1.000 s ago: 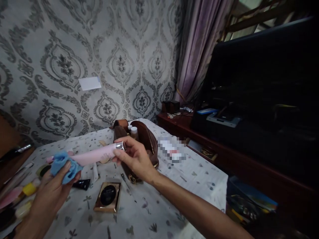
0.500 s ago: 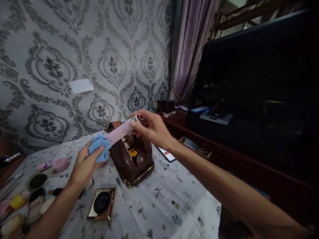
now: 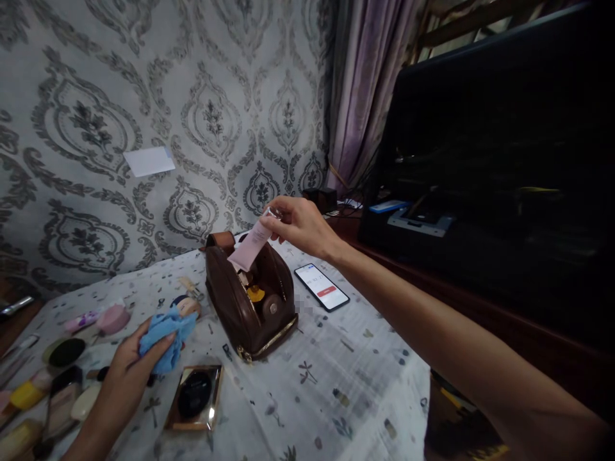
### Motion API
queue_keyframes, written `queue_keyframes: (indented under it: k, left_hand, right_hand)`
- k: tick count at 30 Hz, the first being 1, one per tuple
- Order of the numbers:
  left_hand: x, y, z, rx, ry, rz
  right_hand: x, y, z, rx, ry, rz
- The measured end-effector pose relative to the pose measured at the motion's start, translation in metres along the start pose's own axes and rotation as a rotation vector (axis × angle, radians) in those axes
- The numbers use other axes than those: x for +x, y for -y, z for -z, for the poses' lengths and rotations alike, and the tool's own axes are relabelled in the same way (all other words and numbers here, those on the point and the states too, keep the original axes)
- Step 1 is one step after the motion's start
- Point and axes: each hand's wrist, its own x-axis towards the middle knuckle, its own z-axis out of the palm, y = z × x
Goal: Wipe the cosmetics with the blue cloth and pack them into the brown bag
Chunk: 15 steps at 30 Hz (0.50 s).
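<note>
Pinched by its silvery cap, a pale pink cosmetic tube (image 3: 250, 246) hangs tilted from my right hand (image 3: 300, 224), its flat end over the mouth of a brown bag (image 3: 225, 301). The bag stands unzipped, with a yellow item (image 3: 255, 293) and other small things inside. My left hand (image 3: 132, 358) is closed on a crumpled blue cloth (image 3: 168, 336), apart from the tube and left of the bag. Below the cloth lies a gold-edged compact (image 3: 195, 397) with a round black centre.
Several cosmetics, among them a pink round container (image 3: 113, 318) and a yellow bottle (image 3: 29, 388), lie at the left on the patterned tablecloth (image 3: 288, 397). A lit phone (image 3: 321, 287) lies right of the bag. A large black screen (image 3: 480, 147) stands at the right.
The tube and cloth have come apart. My left hand has drawn back down and left with the cloth, while my right hand has tilted the tube downward over the bag.
</note>
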Motion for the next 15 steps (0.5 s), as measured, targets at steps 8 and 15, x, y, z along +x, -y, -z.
queue_keyframes:
  k: [8, 15]
  left_hand:
    - [-0.015, 0.021, 0.019, 0.095, -0.129, 0.169]
    - [-0.020, 0.055, 0.035, -0.051, -0.125, 0.318]
  right_hand:
    - [0.000, -0.008, -0.016, -0.517, 0.283, -0.063]
    - [0.000, -0.021, -0.046, -0.728, 0.429, -0.131]
